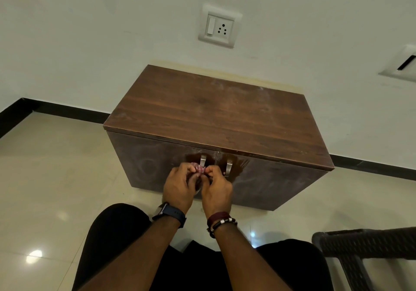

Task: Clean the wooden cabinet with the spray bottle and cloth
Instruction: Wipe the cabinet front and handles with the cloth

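Observation:
A low brown wooden cabinet (216,115) stands on the floor against the white wall, its two doors closed, with two metal handles (228,167) at the middle. Wet streaks show on the door fronts around the handles. My left hand (179,186) and my right hand (216,186) meet in front of the left door's handle and both pinch a small bunched red-and-white checked cloth (200,169). Most of the cloth is hidden inside my fingers. No spray bottle is in view.
A dark woven plastic chair (364,245) stands at the lower right. Pale glossy floor tiles (56,178) surround the cabinet. A switch and socket plate (219,28) sits on the wall above. My knees in black trousers (117,234) fill the bottom.

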